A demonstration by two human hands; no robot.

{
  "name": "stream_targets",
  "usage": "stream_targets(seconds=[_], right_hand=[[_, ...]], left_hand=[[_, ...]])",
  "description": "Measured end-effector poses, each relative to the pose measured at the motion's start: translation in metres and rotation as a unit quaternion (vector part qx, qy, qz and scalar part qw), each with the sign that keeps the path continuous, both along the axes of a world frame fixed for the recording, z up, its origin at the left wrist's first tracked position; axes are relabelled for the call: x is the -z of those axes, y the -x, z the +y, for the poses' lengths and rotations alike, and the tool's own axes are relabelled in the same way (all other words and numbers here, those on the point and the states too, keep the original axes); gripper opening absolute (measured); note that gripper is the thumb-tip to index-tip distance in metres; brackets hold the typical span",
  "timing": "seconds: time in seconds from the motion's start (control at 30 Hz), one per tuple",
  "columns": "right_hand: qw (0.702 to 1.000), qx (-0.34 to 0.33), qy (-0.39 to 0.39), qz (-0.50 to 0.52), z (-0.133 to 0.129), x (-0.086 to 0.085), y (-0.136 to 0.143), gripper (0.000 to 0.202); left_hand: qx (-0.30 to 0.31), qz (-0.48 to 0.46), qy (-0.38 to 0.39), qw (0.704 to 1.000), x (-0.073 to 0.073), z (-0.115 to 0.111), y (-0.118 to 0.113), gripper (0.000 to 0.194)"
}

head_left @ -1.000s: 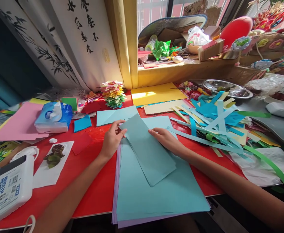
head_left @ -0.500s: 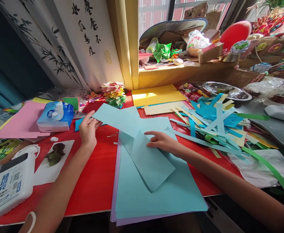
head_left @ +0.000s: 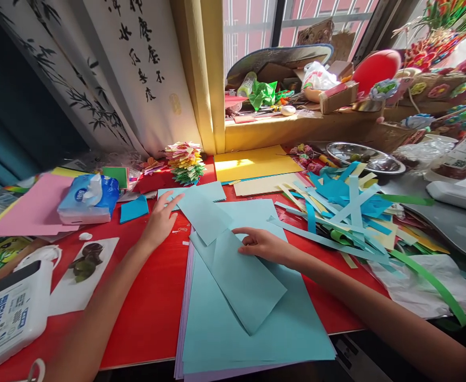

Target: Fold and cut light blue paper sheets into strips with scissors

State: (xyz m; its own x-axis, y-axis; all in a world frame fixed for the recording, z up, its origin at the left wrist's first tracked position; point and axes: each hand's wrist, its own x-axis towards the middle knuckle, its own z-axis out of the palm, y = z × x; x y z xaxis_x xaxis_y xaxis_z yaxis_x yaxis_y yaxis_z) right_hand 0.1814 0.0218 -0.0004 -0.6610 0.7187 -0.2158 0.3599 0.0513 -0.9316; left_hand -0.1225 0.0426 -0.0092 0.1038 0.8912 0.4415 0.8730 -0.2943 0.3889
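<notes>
Light blue sheets (head_left: pixel 217 334) lie stacked over purple ones at the red table's front edge. A folded light blue piece (head_left: pixel 252 286) rests on the stack, and a smaller light blue piece (head_left: pixel 205 217) overlaps its upper left end. My left hand (head_left: pixel 162 220) is at that smaller piece's upper left corner, fingers spread. My right hand (head_left: pixel 262 245) rests on the folded piece's upper end, index finger stretched out and the other fingers curled. Another light blue piece (head_left: pixel 215 191) lies behind, partly covered.
Cut paper strips (head_left: pixel 356 212) heap at the right near a metal bowl (head_left: pixel 364 158). On the left are a tissue pack (head_left: pixel 89 199), a white box (head_left: pixel 16 313) and a photo of dark fruit (head_left: pixel 84 270). Yellow paper (head_left: pixel 252 163) lies at the back.
My left hand has shifted right and its fingers have spread. The smaller light blue piece has swung down and right, away from its raised, leftward position. My right hand stays on the folded piece.
</notes>
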Motion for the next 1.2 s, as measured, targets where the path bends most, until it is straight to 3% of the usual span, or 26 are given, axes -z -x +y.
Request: stream_targets(seconds=[0.1,0.2,0.43,0.6,0.8,0.97,1.1,1.2], right_hand=[[1.0,-0.001,-0.003,-0.004,0.0,0.001,0.0,0.05],[1.0,0.001,0.005,0.0,0.0,0.0,0.0,0.05],[0.999,0.006,0.036,0.012,0.0,-0.002,-0.003,0.058],[0.997,0.065,0.036,0.018,0.0,-0.001,-0.004,0.056],[0.996,0.065,0.053,0.035,-0.001,-0.002,-0.002,0.051],[0.998,0.046,0.024,0.037,-0.001,0.001,-0.003,0.052],[0.999,0.03,0.035,0.019,-0.001,0.002,-0.003,0.05],[0.999,0.037,0.034,-0.003,-0.002,0.001,-0.003,0.05]], left_hand=[[0.068,0.157,-0.04,0.984,-0.001,0.0,-0.003,0.046],[0.118,0.218,-0.039,0.968,-0.005,-0.002,-0.002,0.048],[0.138,0.236,-0.017,0.962,-0.016,-0.006,0.007,0.046],[0.182,0.182,-0.002,0.966,-0.013,-0.007,0.001,0.041],[0.174,0.218,-0.002,0.96,-0.008,-0.007,-0.002,0.045],[0.16,0.188,-0.028,0.969,-0.006,-0.01,-0.01,0.041],[0.082,0.21,-0.132,0.965,-0.023,-0.017,-0.014,0.042],[0.041,0.296,-0.156,0.941,-0.043,-0.015,-0.023,0.045]])
